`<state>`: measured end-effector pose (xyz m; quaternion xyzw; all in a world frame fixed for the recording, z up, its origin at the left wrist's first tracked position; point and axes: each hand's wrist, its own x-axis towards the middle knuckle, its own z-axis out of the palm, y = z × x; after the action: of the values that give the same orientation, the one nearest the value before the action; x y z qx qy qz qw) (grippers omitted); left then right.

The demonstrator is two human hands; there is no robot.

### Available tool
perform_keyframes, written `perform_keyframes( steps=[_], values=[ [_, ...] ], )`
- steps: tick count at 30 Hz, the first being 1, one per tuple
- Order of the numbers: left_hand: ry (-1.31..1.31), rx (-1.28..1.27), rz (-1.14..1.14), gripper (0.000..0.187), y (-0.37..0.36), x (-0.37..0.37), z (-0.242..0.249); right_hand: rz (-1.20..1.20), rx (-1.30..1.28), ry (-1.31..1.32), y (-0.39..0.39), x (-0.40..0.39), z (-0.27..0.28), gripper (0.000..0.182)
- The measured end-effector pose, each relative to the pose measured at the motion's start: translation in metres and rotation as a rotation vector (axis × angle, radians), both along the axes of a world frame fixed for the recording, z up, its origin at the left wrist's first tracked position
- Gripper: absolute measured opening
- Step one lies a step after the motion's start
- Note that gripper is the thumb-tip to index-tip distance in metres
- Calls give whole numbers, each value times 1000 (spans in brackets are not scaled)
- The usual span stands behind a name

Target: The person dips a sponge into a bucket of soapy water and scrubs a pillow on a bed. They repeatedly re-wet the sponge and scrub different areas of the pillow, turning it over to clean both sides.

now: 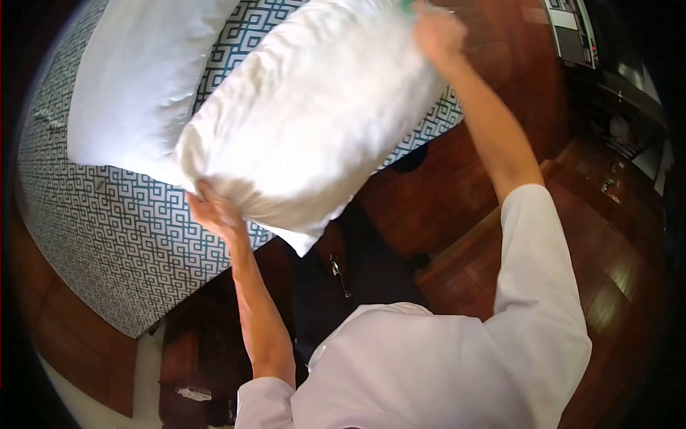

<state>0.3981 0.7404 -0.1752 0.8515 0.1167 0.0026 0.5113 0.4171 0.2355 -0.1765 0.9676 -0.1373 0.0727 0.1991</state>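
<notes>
A plump white pillow (307,114) in a loose, wrinkled cover lies at an angle over the bed's near edge. At its lower left end, my left hand (216,214) is closed on the edge of the fabric, some fingers hidden by the cloth. My right hand (439,36) is closed like a fist by the pillow's upper right end and slightly smeared by motion. A small green thing (407,6) shows beside that fist, partly cut off by the frame's top. What exactly the right fingers hold is not clear.
A second white pillow (143,86) rests to the left on the bed (121,236), which has a patterned teal and white cover. Reddish-brown wooden floor (421,207) lies to the right. Dark furniture with items (622,136) stands at the far right.
</notes>
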Motion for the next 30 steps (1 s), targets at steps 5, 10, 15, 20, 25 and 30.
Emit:
perform_keyframes(
  steps=[5, 10, 15, 20, 25, 30],
  values=[
    [54, 122, 80, 41, 0, 22, 0, -153, 538, -338, 72, -12, 58, 45],
    [108, -64, 151, 39, -9, 34, 24, 293, 533, -27, 189, -53, -17, 38],
    [134, 321, 123, 42, 36, 25, -29, -385, 212, -183, -116, -103, -14, 34],
    [-228, 767, -252, 87, -78, 5, 20, -166, 608, -258, 49, -93, 49, 54],
    [38, 811, -805, 125, -162, -29, 18, 367, 755, -172, 153, -59, 18, 53],
    [-15, 793, -810, 132, -170, -27, -2, -185, 429, 173, -32, -36, -46, 38]
  ],
)
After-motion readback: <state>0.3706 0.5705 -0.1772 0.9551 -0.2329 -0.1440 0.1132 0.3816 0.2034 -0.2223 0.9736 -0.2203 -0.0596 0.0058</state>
